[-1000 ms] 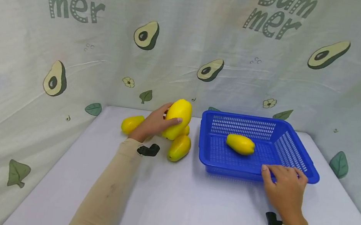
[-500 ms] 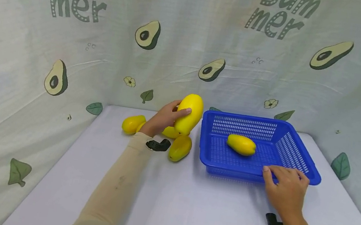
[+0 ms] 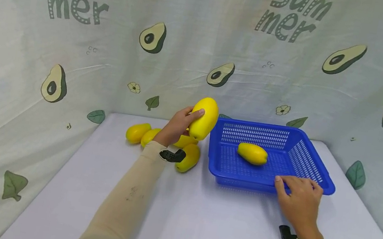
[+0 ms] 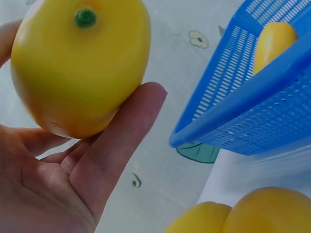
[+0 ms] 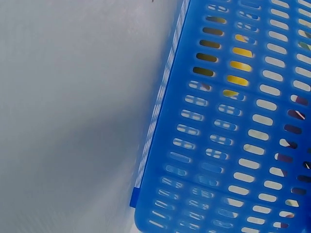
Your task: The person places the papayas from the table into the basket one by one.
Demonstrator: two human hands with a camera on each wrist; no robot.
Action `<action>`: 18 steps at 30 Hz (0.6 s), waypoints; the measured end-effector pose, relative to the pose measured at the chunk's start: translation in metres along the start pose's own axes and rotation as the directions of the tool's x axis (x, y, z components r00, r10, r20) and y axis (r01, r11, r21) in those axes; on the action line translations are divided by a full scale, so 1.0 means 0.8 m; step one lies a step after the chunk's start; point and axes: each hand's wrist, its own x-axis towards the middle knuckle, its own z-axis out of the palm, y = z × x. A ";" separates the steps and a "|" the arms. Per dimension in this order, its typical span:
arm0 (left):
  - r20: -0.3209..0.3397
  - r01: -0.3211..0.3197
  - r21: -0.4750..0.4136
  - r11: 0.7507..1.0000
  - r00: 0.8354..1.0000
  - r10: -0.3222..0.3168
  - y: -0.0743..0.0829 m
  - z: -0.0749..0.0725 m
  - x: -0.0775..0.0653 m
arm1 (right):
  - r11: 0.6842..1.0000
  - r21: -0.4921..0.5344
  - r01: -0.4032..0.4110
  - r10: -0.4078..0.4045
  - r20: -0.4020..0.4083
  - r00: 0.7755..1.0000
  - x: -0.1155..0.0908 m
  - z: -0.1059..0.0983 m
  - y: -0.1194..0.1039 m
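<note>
In the head view my left hand (image 3: 178, 126) holds a yellow mango (image 3: 205, 118) above the table, just left of the basket, thumb across its near side. The left wrist view shows this mango (image 4: 82, 68) close up, its green stem nub towards the camera. My right hand (image 3: 299, 204) grips the front rim of the blue plastic basket (image 3: 242, 177), fingers bent over the edge. Inside the basket lies another yellow mango (image 3: 252, 154). The right wrist view has the basket's slotted wall (image 5: 218, 141), with yellow showing through; the hand is out of that view.
Several more mangoes (image 3: 137, 133) lie on the white table (image 3: 219, 231) under and beside my left forearm, one mango (image 3: 191, 156) partly behind the wrist camera. A printed cloth (image 3: 187, 44) hangs behind and at the sides.
My left hand has lifted the mango from beside the others and carried it right and slightly up, close to the basket. The right hand stays at the basket's rim.
</note>
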 end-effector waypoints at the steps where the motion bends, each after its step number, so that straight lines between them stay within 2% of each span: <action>1: 0.008 0.005 0.002 1.000 1.000 -0.005 0.001 0.003 0.000 | 1.000 -0.002 0.001 -0.001 -0.001 1.000 0.000 0.000 0.000; 10: 0.083 0.045 0.055 0.997 0.995 -0.049 0.005 0.024 0.010 | 1.000 -0.013 0.015 -0.015 0.000 1.000 -0.001 -0.003 0.001; 18: 0.159 0.020 0.050 0.999 0.987 -0.028 0.018 0.039 0.020 | 1.000 0.008 0.018 -0.018 0.001 1.000 0.001 0.000 0.003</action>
